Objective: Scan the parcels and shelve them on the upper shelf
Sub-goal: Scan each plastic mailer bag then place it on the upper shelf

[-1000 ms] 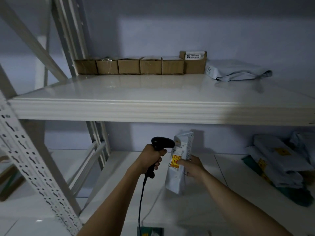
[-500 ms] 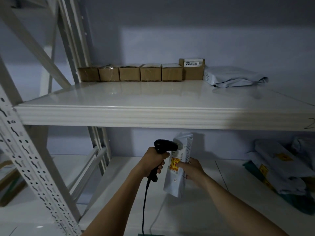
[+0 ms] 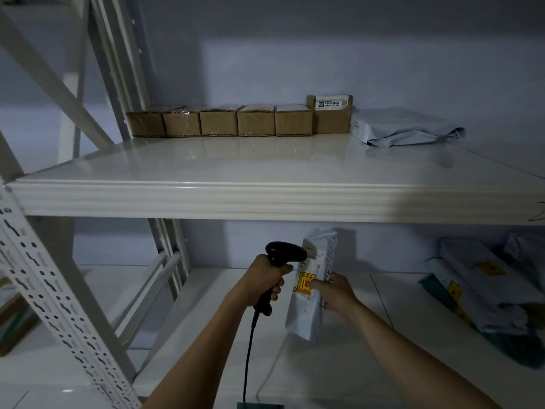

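Left hand [image 3: 262,278] is gripping the black barcode scanner [image 3: 284,255] by its handle, fingers wrapped round it, nose pointing right at the label. Right hand [image 3: 334,292] is holding a grey poly mailer parcel [image 3: 309,284] upright, thumb across its yellow sticker and fingers curled behind. Parcel is hanging in the air in the lower bay, just under the front lip of the upper shelf [image 3: 265,196], not resting on anything. Scanner head is sitting almost against the parcel face.

Step, by my read: scanning, shelving not yet done.

Risks:
- Thumb is covering part of the label area; the scan could fail if the barcode sits under it. Barcode itself is too small to make out.
- Scanner so close and the light so dim, a misread looks likely.
- Soft bag held one-handed could sag or slip on the lift.
- Scanner cable [image 3: 247,349] is trailing down between the forearms; it could snag.
- Lifting straight up would hit the shelf lip; the parcel needs to come forward first.

Room: upper shelf's front and middle are bare. The back is taken by a row of cardboard boxes [image 3: 236,122] and a flat grey mailer [image 3: 407,131] just right of them. More mailers [image 3: 483,281] are piled on the lower shelf, well right of the hands.
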A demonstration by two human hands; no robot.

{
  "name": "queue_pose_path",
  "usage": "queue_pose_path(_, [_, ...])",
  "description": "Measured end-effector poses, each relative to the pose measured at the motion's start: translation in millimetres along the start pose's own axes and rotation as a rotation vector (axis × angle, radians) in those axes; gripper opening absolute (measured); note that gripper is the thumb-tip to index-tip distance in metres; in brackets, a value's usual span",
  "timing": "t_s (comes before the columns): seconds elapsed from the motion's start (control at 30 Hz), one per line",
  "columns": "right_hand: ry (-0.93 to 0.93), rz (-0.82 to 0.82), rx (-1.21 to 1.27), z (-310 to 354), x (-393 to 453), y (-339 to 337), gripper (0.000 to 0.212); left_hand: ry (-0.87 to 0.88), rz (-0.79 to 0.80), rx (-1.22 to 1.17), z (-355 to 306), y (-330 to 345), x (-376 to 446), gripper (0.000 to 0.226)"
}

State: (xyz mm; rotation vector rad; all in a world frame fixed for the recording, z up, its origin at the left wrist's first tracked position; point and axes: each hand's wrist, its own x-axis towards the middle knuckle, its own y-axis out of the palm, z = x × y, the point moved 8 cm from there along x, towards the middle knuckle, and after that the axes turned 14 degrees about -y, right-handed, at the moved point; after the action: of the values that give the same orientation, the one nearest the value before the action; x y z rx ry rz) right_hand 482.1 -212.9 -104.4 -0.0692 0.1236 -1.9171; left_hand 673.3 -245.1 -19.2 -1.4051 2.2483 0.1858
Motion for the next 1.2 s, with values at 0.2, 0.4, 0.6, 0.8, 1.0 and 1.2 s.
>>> queue_pose_path(0.2, [0.025,0.015,-0.012,-7,2,-1,0.027,-0.009,-0.039,-0.004,6,0,11,0.016])
queue_pose_path(0.4, [0.065,0.005,-0.012,-12,3,-8,0.029,-0.036,-0.051,-0.054,17,-2,24,0.013])
queue_pose_path(0.6, [0.091,-0.035,0.007,-16,3,-15,0.031,-0.104,-0.012,-0.094,44,-8,45,0.003])
queue_pose_path(0.8, [0.131,-0.038,0.017,-26,-4,-24,0.029,-0.279,-0.263,-0.202,132,-23,88,0.012])
queue_pose_path(1.0, [0.174,-0.044,0.036,-31,-7,-43,0.025,-0.389,-0.430,-0.110,175,-27,102,0.020])
queue_pose_path(1.2, [0.210,-0.024,0.076,-44,-4,-49,0.032,-0.461,-0.439,0.095,190,-18,104,0.025])
